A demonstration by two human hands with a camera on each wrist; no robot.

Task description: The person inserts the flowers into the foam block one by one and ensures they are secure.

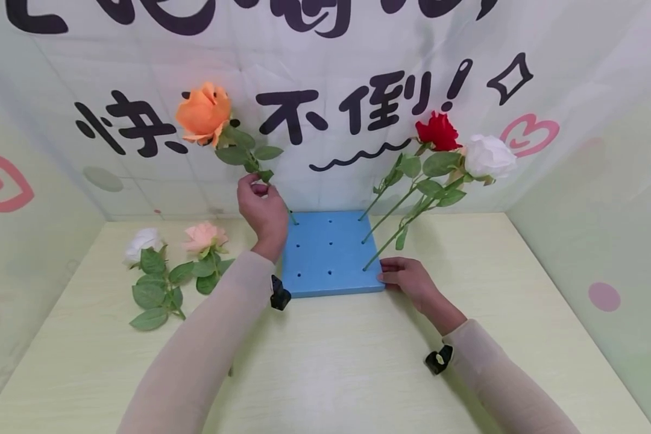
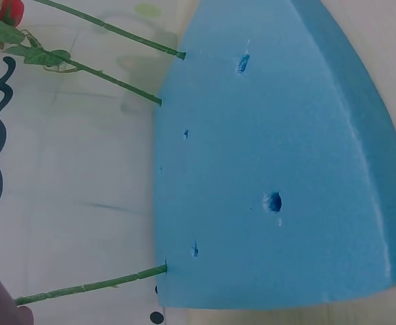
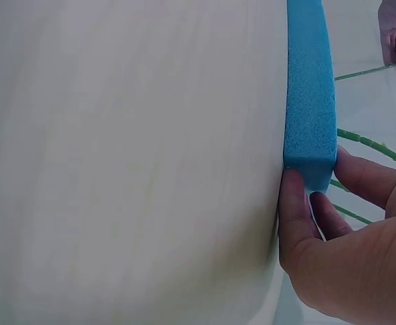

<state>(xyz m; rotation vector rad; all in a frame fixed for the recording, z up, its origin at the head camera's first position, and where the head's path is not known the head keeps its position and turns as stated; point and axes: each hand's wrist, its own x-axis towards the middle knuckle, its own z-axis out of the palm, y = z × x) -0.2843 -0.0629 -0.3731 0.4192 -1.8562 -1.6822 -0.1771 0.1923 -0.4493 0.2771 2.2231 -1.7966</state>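
Note:
My left hand [image 1: 266,211] pinches the green stem of an orange rose [image 1: 203,111] below its leaves. That stem's lower end sits in the back-left hole of a blue foam board [image 1: 314,259], as the left wrist view also shows with the stem [image 2: 96,284]. With thumb and fingers, my right hand [image 1: 412,280] grips the board's front-right corner [image 3: 309,172]. Three stems stand in the right column of holes, leaning right. A red rose [image 1: 438,131] and a white rose [image 1: 489,158] top two of them; the third bloom is mostly hidden behind the white one.
On the table left of the board lie another white rose [image 1: 143,246] and a pink rose [image 1: 203,237], their stems partly hidden by my left sleeve [image 1: 211,337]. A printed backdrop [image 1: 314,187] rises behind the board, and side walls flank the table.

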